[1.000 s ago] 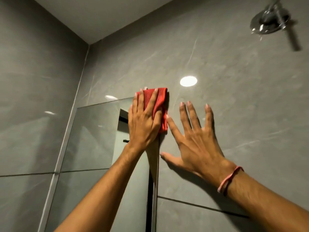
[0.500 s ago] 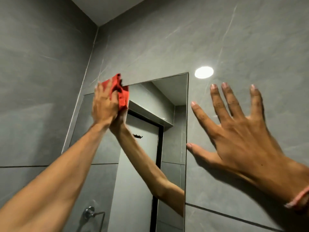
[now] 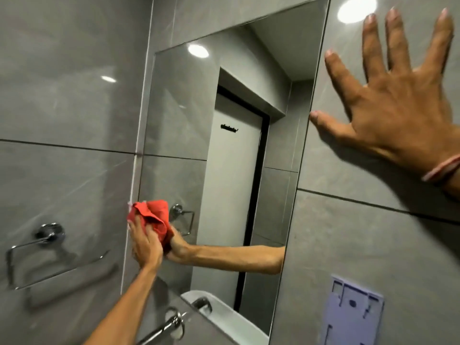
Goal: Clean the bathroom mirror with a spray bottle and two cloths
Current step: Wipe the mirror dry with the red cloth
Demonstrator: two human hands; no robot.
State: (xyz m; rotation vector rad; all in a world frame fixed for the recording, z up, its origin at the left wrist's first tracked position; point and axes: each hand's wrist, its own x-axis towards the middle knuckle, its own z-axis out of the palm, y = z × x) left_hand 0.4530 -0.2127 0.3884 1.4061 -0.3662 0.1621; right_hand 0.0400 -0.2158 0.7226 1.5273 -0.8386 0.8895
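Note:
The tall bathroom mirror (image 3: 231, 145) is set in the grey tiled wall, and its glass reflects a door and my arm. My left hand (image 3: 145, 245) presses a bunched red cloth (image 3: 151, 216) against the glass near the mirror's lower left edge. My right hand (image 3: 395, 100) lies flat with fingers spread on the wall tile just right of the mirror, a pink band on its wrist. No spray bottle or second cloth is in view.
A chrome towel ring (image 3: 47, 247) hangs on the left wall. A chrome fitting (image 3: 174, 322) and a white basin edge (image 3: 224, 317) sit below the mirror. A lilac plastic mounting plate (image 3: 351, 312) is fixed to the wall at the lower right.
My left hand has swept the red cloth from the mirror's top right corner across to the top left, then down the left side. My right hand stays braced on the wall.

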